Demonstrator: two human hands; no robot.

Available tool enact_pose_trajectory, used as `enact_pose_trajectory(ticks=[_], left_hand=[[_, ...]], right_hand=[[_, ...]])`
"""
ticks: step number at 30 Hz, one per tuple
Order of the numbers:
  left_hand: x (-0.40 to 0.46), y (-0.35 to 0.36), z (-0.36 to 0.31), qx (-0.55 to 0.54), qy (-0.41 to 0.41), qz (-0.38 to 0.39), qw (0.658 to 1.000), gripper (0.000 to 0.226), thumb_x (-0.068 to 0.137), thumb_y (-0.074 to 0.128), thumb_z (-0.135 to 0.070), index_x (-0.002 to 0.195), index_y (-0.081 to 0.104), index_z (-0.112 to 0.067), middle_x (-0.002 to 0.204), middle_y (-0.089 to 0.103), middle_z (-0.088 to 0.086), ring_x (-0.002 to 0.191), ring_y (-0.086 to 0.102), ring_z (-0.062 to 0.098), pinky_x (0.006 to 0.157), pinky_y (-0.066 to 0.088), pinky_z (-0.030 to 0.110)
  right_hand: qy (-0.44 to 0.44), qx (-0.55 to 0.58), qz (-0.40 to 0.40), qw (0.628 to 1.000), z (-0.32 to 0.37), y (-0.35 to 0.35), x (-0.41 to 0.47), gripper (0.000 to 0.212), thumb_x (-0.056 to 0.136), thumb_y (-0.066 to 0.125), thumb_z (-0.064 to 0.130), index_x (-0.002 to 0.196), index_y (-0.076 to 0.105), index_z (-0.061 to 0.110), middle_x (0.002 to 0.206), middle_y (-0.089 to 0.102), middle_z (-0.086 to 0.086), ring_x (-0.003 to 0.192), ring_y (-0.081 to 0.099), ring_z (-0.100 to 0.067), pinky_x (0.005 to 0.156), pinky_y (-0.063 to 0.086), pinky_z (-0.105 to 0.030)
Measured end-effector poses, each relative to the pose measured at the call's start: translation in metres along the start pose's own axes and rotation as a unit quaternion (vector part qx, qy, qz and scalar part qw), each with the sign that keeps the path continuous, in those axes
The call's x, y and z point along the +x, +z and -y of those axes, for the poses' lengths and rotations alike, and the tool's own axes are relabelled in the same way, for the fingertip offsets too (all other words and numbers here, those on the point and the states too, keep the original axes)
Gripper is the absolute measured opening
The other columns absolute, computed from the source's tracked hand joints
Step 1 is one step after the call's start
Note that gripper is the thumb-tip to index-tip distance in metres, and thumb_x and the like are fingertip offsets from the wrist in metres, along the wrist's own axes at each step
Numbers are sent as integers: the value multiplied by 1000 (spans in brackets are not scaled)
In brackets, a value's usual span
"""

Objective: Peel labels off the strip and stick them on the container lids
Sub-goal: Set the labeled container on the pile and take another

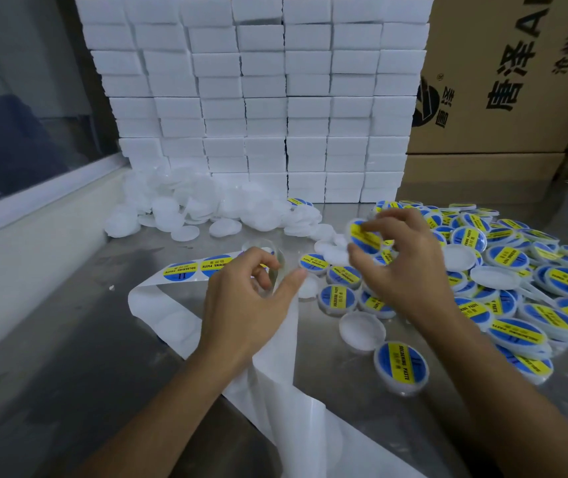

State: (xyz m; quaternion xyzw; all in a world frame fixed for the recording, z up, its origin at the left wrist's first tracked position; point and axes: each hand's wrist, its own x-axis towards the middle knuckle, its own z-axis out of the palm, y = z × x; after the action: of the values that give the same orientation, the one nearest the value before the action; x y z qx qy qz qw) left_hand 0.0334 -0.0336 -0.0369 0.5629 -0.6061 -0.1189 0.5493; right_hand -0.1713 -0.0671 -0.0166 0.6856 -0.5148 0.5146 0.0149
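A packing workshop or small factory. A bare steel worktable [69, 357] holds a wall of stacked white boxes [258, 98] at its back; beside that stack, large printed cardboard cartons [503, 81]; before it, heaps of labelled lids [517, 288].

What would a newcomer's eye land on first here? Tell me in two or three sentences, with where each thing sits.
First, the heap of blue-and-yellow labelled lids spread over the right of the steel table, with the right hand pinching one labelled lid above it. Behind stands a tall wall of white boxes, plain white lids piled at its foot. At centre, the left hand grips a clear lid over the label strip.
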Motion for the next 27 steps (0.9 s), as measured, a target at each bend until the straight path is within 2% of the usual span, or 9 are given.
enact_pose_trajectory(ticks=[2,7,10,13,16,18,20,24,27], left_hand=[[-1,0,2,37,-26,25,999,40,61,73,-65,76,55,-33,69,53,-10,55,45,8,54,42,27],[-1,1,7,114,-54,93,988,40,66,81,-49,80,47,-34,81,54,-17,74,51,-3,59,32,12],[-1,-1,9,145,-74,132,978,41,71,79,-45,97,49,-32,92,55,-15,82,55,6,66,39,22],[0,-2,11,151,-91,125,976,45,73,78,-41,108,52,-28,99,54,-12,88,58,14,74,40,27],[2,-3,14,166,-95,108,976,38,76,77,-41,101,52,-29,96,53,-11,87,51,11,72,36,25],[4,-4,18,179,-106,104,973,35,77,75,-42,99,52,-28,95,54,-9,89,53,13,71,38,26],[6,-6,22,194,-119,91,969,34,78,73,-41,98,50,-27,92,57,-9,92,57,17,70,42,30],[11,-9,26,171,-139,76,972,33,79,69,-38,98,44,-28,84,62,-10,88,57,20,68,39,33],[11,-8,26,124,-136,104,977,25,82,70,-37,95,51,-28,91,63,-13,87,60,13,72,45,30]], right_hand=[[63,-74,-24,995,-20,-7,5,28,81,74,32,102,68,15,109,62,-4,93,60,-20,75,46,-32],[154,-205,-45,965,-51,-14,3,23,85,68,32,95,69,12,105,62,-12,80,58,-29,73,46,-39],[200,-251,-1,947,-61,-15,1,22,88,64,29,98,71,10,99,65,-14,87,61,-35,79,46,-41],[229,-281,38,931,-62,-14,-1,23,89,61,30,96,71,10,84,66,-12,82,61,-36,80,41,-40],[212,-276,19,937,-53,-13,-1,25,87,64,32,100,71,12,96,67,-13,96,59,-37,89,39,-45],[180,-226,3,957,-40,-10,1,26,87,65,30,106,71,14,110,67,-12,106,58,-36,93,41,-48],[140,-151,12,978,-21,-5,1,26,88,65,28,109,70,15,114,68,-7,107,59,-30,92,45,-49],[36,-12,95,995,27,7,-12,33,86,67,41,113,63,24,96,69,8,97,62,-17,88,46,-42],[-12,-61,191,980,51,22,-26,48,82,54,66,118,52,35,96,67,13,99,60,-11,93,36,-39]])
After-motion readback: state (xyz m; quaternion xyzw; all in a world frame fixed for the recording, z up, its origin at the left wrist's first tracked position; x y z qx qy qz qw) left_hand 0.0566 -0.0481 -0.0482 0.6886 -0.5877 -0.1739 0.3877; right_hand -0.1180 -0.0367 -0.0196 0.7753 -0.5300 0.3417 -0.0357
